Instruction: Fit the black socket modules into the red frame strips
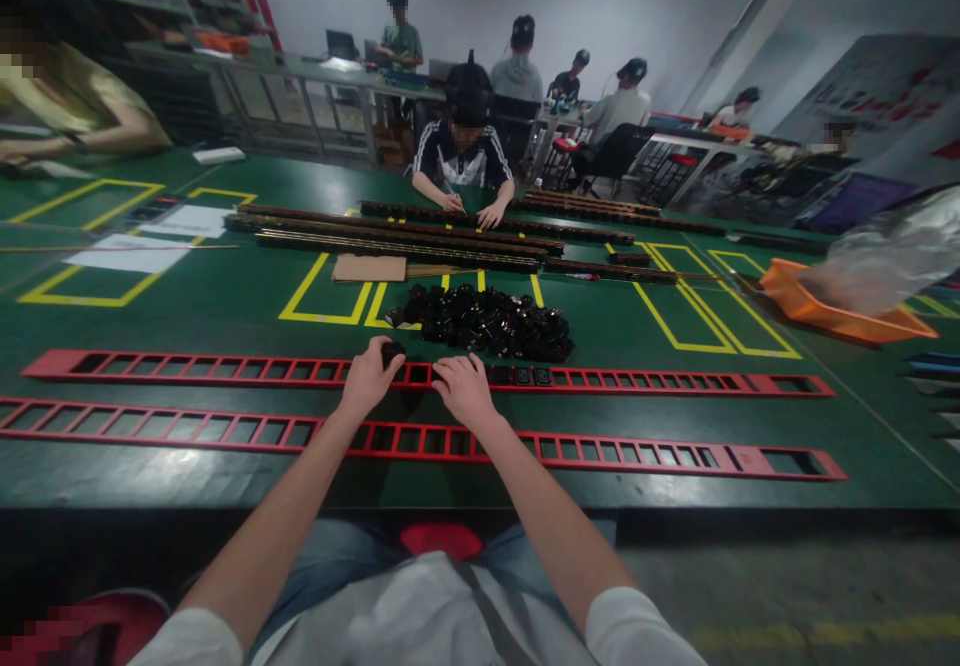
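Two long red slotted strips lie across the green table in front of me, a far one (225, 369) and a near one (187, 428). My left hand (367, 378) rests on the far strip, closed around a small black socket part (392, 352). My right hand (463, 389) presses down on the same strip just to the right, fingers curled over something I cannot make out. Right of that hand, two black parts (531, 377) sit fitted in the strip's slots. A heap of loose black socket parts (487, 320) lies just behind the strip.
A person sits across the table working on long dark strips (390, 236). A cardboard piece (369, 267) lies on yellow floor-tape markings. An orange tray (840, 314) holding a plastic bag sits at right. White papers (131, 251) lie at left. Other people work at benches behind.
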A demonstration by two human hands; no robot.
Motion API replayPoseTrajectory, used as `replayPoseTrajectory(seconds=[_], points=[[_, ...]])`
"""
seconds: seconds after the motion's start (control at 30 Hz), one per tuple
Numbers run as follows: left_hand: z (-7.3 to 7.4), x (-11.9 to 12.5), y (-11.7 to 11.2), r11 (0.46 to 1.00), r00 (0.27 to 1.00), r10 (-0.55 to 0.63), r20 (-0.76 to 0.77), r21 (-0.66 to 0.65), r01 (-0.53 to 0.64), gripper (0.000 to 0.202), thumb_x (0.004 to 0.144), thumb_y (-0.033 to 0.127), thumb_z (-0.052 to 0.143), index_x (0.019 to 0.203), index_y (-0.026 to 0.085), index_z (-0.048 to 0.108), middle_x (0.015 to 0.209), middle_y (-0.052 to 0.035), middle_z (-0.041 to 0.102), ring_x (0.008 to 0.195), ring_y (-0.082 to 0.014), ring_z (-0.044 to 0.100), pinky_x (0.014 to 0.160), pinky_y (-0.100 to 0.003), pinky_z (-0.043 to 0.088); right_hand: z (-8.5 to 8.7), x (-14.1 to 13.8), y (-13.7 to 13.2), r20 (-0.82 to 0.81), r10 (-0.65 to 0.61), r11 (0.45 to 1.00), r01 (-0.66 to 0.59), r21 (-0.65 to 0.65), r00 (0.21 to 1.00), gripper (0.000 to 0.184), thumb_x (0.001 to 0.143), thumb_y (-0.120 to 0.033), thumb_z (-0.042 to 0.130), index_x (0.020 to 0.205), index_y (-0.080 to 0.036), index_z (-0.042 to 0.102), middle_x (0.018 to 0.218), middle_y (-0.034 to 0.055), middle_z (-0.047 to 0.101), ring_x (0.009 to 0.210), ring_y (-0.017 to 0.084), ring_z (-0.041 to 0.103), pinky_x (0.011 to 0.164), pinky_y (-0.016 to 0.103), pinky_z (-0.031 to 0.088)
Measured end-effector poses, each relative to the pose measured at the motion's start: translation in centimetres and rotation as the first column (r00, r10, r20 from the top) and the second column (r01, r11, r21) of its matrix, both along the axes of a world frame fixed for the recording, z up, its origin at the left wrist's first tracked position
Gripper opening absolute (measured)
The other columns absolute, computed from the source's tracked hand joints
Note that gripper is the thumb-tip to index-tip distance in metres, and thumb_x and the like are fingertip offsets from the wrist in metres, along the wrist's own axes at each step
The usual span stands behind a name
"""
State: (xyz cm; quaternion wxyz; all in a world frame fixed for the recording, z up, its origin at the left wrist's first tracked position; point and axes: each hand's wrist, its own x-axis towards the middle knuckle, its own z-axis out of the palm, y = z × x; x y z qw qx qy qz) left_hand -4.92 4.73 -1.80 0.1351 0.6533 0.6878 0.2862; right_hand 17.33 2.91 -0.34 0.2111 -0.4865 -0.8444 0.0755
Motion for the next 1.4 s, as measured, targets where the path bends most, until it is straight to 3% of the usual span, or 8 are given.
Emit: replayPoseTrajectory(seconds=[0.2, 0.47, 0.67, 0.87, 1.03, 1.2, 1.4], points=[[0.5, 0.2, -0.4, 1.000, 1.000, 0.012, 0.006, -0.026, -0.012, 0.042, 0.093, 0.048, 0.053, 0.126, 0.021, 0.050, 0.108, -0.0107, 0.072, 0.095, -0.0297, 0.070, 0.079, -0.036, 0.052, -0.3, 0.1, 0.0, 0.026, -0.011, 1.000, 0.012, -0.018, 1.000, 0.029, 0.100, -0.026, 0.051, 0.126, -0.026, 0.064, 0.133, 0.0050, 0.064, 0.123, 0.020, 0.053, 0.112, 0.043, 0.030], [0.3, 0.0, -0.2, 1.000, 0.998, -0.013, 0.062, 0.002, 0.012, 0.038, 0.090, 0.042, 0.058, 0.122, 0.022, 0.051, 0.107, -0.0096, 0.070, 0.096, -0.0282, 0.069, 0.085, -0.039, 0.052, 0.2, -0.1, 0.1, -0.009, -0.012, 0.996, 0.012, -0.085, 1.000, 0.030, 0.099, -0.023, 0.049, 0.126, -0.025, 0.063, 0.137, 0.0038, 0.062, 0.128, 0.017, 0.053, 0.119, 0.042, 0.024], [0.6, 0.7, -1.2, 0.966, 0.930, -0.210, 0.301, 0.208, 0.151, 0.039, 0.079, 0.030, 0.068, 0.113, 0.020, 0.052, 0.113, -0.0068, 0.064, 0.102, -0.0204, 0.064, 0.093, -0.036, 0.052, 0.5, -0.4, -0.3, 0.029, -0.001, 1.000, 0.002, -0.031, 1.000, 0.035, 0.100, -0.028, 0.046, 0.132, -0.021, 0.057, 0.136, 0.0073, 0.062, 0.127, 0.019, 0.054, 0.120, 0.044, 0.022], [1.0, 1.4, -2.3, 0.930, 0.906, -0.331, 0.265, 0.253, 0.266, 0.040, 0.077, 0.022, 0.066, 0.114, 0.019, 0.053, 0.114, -0.0068, 0.058, 0.107, -0.0215, 0.060, 0.097, -0.039, 0.052, 0.3, -0.6, -0.7, 0.163, -0.007, 0.999, 0.000, 0.043, 0.987, 0.061, 0.098, -0.046, 0.049, 0.149, -0.013, 0.040, 0.155, 0.0141, 0.041, 0.142, 0.028, 0.037, 0.119, 0.047, 0.023], [1.1, 1.5, -2.2, 0.894, 0.885, -0.425, 0.190, 0.244, 0.377, 0.040, 0.082, 0.018, 0.059, 0.122, 0.022, 0.055, 0.121, -0.0079, 0.058, 0.117, -0.0234, 0.057, 0.105, -0.044, 0.047, 0.3, -0.5, -0.5, 0.176, -0.010, 0.999, 0.003, 0.037, 0.984, 0.061, 0.095, -0.044, 0.054, 0.148, -0.017, 0.043, 0.150, 0.0113, 0.049, 0.138, 0.028, 0.041, 0.117, 0.046, 0.026], [1.0, 1.5, -2.2, 0.902, 0.908, -0.398, 0.133, 0.237, 0.361, 0.038, 0.079, 0.018, 0.065, 0.116, 0.022, 0.058, 0.117, -0.0076, 0.065, 0.115, -0.0275, 0.056, 0.103, -0.049, 0.046, 0.3, -0.4, -0.6, 0.126, -0.027, 0.999, 0.023, 0.033, 0.992, 0.052, 0.095, -0.036, 0.054, 0.143, -0.018, 0.049, 0.145, 0.0096, 0.055, 0.130, 0.024, 0.048, 0.114, 0.042, 0.029], [0.6, 1.6, -2.0, 0.909, 0.890, -0.401, 0.218, 0.219, 0.355, 0.036, 0.078, 0.017, 0.062, 0.113, 0.022, 0.055, 0.115, -0.0067, 0.060, 0.112, -0.0237, 0.058, 0.100, -0.043, 0.049, 0.5, -0.3, -0.5, 0.087, -0.025, 1.000, 0.024, 0.014, 0.996, 0.049, 0.093, -0.033, 0.057, 0.140, -0.019, 0.053, 0.140, 0.0090, 0.058, 0.127, 0.023, 0.050, 0.113, 0.040, 0.029]])
